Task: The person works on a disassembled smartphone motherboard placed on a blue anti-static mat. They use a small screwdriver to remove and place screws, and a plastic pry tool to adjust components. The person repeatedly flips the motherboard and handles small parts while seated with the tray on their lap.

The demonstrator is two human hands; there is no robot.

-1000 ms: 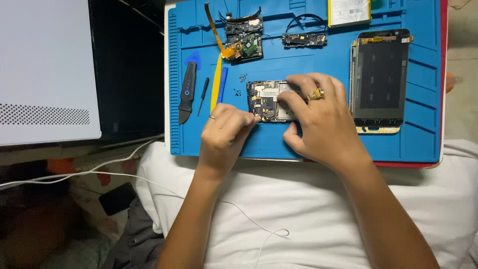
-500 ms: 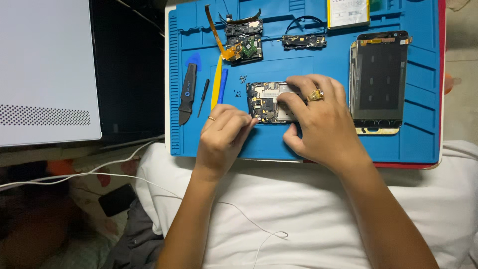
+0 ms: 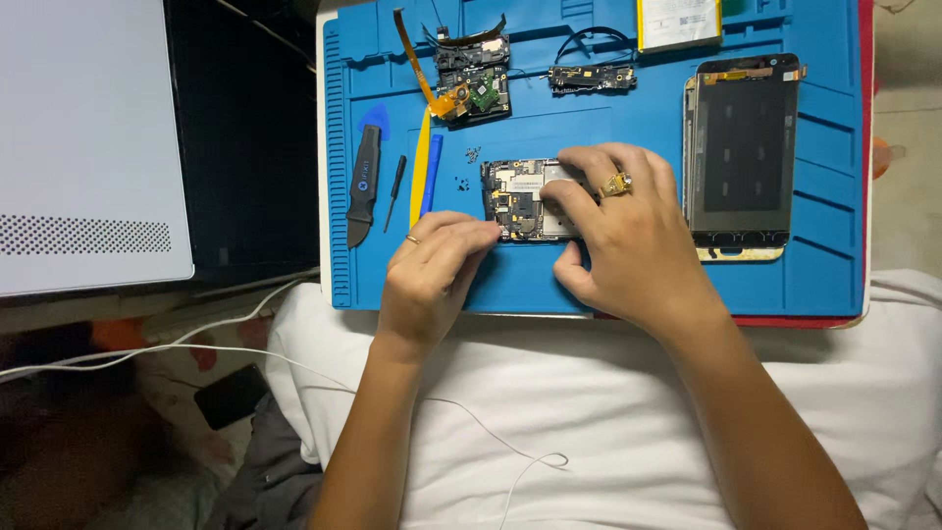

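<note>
A small phone circuit board (image 3: 517,198) lies in the middle of a blue repair mat (image 3: 589,280). My right hand (image 3: 618,240), with a gold ring on one finger, covers the board's right part and presses it down with its fingertips. My left hand (image 3: 432,270) rests on the mat at the board's lower left corner, fingers curled together and touching its edge. Whether a small tool is pinched in those fingers is hidden.
A phone screen frame (image 3: 741,157) lies right of the board. Smaller circuit parts (image 3: 471,83), a dark board strip (image 3: 592,75) and a battery (image 3: 677,22) sit along the mat's top. A black pry tool (image 3: 361,186), small screwdriver (image 3: 394,191), yellow and blue spudgers (image 3: 424,177) lie left. A white box (image 3: 88,147) stands far left.
Both hands stay on the board with only slight finger shifts.
</note>
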